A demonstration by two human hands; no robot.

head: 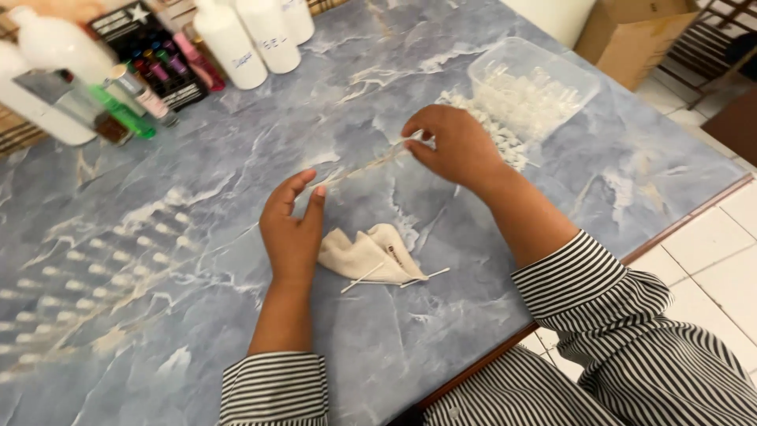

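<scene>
While your right hand (456, 146) hovers over the blue marbled table (236, 173), its thumb and forefinger are pinched together on one end of a thin clear strip (371, 164), which runs down toward eight o'clock to your left hand (292, 233). That left hand rests on its edge on the table, and its fingertips (318, 192) meet the strip's lower end; the thumb and fingers look partly apart, so you cannot tell whether that grip is truly closed on the strip. Just beside your left hand, at three o'clock from it, lies a crumpled beige cloth (369, 252), with two white cotton swabs (363, 278) lying across its near edge. At one o'clock from your right hand stands a clear plastic tub (536, 79) holding small clear pieces, and a heap of the same clear pieces (497, 134) is spilled on the table just behind your right hand. At the far edge, toward eleven o'clock, stand white bottles (252, 35), a green bottle (122, 114) and a dark box of small coloured vials (154, 59). Both your sleeves are striped black and white.
</scene>
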